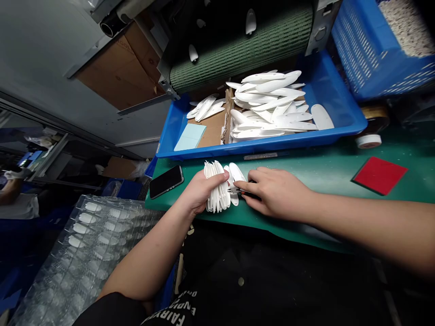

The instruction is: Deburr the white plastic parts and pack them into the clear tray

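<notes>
My left hand [204, 187] is closed round a stack of thin white oval plastic pieces [216, 192], held on edge side by side. Just right of the stack, a few loose white pieces [237, 171] are by my fingertips, over the green tabletop. My right hand [275, 192] is closed on a small pair of nippers [235, 190], with metal tips pointing left at the white pieces. Most of the tool's dark handles is hidden under my fingers.
A blue tray [204, 154] holds a heap of white pieces [272, 104] behind my hands. Above it runs a green conveyor belt [244, 59]. A phone [166, 181] lies left, a red pad [379, 175] right. Clear blister trays [84, 258] stand lower left; a person's arm [12, 190] shows far left.
</notes>
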A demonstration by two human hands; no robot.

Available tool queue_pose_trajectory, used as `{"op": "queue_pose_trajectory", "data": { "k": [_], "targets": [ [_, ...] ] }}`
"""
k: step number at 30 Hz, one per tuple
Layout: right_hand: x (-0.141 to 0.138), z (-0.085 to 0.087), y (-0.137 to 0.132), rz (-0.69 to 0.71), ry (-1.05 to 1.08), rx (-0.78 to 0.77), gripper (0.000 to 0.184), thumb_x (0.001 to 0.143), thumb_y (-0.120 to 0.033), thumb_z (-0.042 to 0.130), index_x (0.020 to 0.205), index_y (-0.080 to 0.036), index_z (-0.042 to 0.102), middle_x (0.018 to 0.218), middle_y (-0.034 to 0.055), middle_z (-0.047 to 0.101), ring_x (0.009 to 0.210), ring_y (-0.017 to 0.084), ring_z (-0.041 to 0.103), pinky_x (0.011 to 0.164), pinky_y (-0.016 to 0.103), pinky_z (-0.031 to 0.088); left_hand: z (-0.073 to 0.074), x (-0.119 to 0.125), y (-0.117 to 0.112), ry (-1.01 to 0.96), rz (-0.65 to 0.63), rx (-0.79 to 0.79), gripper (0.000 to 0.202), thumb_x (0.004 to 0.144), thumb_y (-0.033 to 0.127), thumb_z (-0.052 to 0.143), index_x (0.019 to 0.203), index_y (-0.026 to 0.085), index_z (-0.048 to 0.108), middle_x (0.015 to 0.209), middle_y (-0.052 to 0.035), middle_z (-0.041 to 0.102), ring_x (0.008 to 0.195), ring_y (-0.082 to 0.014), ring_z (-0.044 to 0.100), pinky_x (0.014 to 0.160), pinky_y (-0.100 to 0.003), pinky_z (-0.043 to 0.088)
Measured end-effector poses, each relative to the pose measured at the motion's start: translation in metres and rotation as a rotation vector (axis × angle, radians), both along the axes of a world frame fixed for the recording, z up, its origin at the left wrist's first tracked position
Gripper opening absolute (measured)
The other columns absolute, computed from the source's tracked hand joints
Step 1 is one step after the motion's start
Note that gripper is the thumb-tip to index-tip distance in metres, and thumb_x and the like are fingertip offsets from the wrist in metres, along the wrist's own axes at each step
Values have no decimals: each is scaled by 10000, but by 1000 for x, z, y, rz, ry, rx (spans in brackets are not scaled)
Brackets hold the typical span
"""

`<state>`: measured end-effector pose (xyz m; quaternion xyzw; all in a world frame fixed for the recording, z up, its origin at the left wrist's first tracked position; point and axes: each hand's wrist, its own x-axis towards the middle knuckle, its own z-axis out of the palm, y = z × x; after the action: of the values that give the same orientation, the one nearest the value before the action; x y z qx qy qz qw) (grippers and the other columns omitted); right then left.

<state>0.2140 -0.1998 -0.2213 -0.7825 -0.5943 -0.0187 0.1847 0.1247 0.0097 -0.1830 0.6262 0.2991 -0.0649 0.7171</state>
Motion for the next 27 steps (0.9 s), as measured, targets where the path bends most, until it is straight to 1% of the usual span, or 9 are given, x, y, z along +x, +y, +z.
{"op": "queue_pose_trajectory", "data": {
  "k": [6, 9, 13, 16, 18, 20, 23, 25, 27],
  "targets": [
    [-5, 5, -1, -22, -33, -65, 350, 1036, -361, 503, 1317, -235, 670, 922, 71, 533, 823, 216, 461, 641, 341, 202, 1, 3, -1, 13, -14, 26, 365, 773, 374, 837, 1036, 162, 699, 925, -86, 752, 767, -192, 716, 657, -265, 630],
    [-6, 4, 0, -21, -29, -87, 334, 1047, -369, 496, 1295, -234, 675, 913, 65, 542, 800, 208, 476, 624, 334, 177, 0, 4, -1, 23, -12, 29, 354, 765, 372, 844, 1013, 163, 702, 918, -84, 755, 752, -186, 713, 653, -262, 628],
    [-4, -3, 1, -19, 30, -26, 352, 1041, -381, 500, 1302, -238, 689, 867, 36, 559, 736, 183, 507, 609, 322, 199, -1, 5, 0, 29, -21, 22, 351, 772, 385, 830, 1013, 165, 698, 953, -89, 750, 767, -198, 718, 635, -271, 633],
    [-1, -7, 1, -92, 93, 83, 383, 1034, -398, 503, 1336, -261, 695, 855, 15, 578, 697, 161, 526, 601, 315, 242, -3, 8, 3, 0, -55, 28, 389, 766, 424, 839, 1025, 177, 688, 943, -71, 735, 790, -195, 715, 642, -268, 632],
    [2, -7, 0, -143, 124, 128, 391, 1033, -414, 504, 1351, -289, 695, 872, 4, 592, 714, 154, 548, 610, 313, 275, -4, 11, 5, -26, -51, 45, 414, 755, 451, 850, 1022, 186, 679, 942, -60, 729, 812, -187, 711, 662, -254, 625],
    [6, -6, 0, -180, 140, 127, 400, 1029, -425, 505, 1365, -310, 690, 893, 1, 603, 754, 155, 575, 623, 314, 295, -4, 14, 7, -33, -45, 59, 408, 760, 460, 841, 1011, 186, 673, 937, -58, 726, 804, -182, 707, 667, -248, 619],
    [10, -5, 1, -207, 154, 90, 411, 1020, -438, 514, 1375, -326, 686, 911, 3, 612, 794, 164, 592, 630, 316, 300, -1, 16, 8, -25, -42, 85, 369, 782, 434, 808, 1003, 173, 668, 910, -71, 722, 754, -187, 701, 641, -262, 620],
    [11, -5, 0, -196, 154, 85, 411, 1018, -438, 519, 1376, -322, 684, 912, 5, 611, 793, 164, 585, 634, 317, 297, 0, 16, 8, -29, -21, 93, 344, 787, 416, 799, 987, 169, 667, 891, -74, 719, 745, -190, 704, 640, -266, 627],
    [9, -3, 0, -155, 143, 85, 404, 1017, -433, 525, 1367, -311, 686, 909, 9, 603, 794, 163, 573, 633, 321, 286, 1, 14, 6, -28, -3, 64, 315, 797, 399, 786, 981, 171, 668, 882, -73, 720, 753, -191, 711, 658, -269, 638]
  ]
}}
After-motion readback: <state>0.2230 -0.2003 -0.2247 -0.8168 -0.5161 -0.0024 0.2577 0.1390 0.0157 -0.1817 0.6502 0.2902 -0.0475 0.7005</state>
